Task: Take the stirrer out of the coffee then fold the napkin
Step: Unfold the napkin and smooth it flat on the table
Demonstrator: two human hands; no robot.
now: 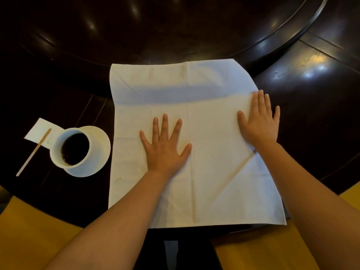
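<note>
On the dark tabletop (pixel 321 98) the napkin (pixel 194 90) lies spread flat and seemingly unfolded, so the folding is still to do; the left hand (pixel 165 147) and right hand (pixel 260 121) press on it palms down, fingers spread, grasping nothing. The first step looks done: the stirrer (pixel 33 152) lies just left of the coffee (pixel 75 149), out of the cup.
</note>
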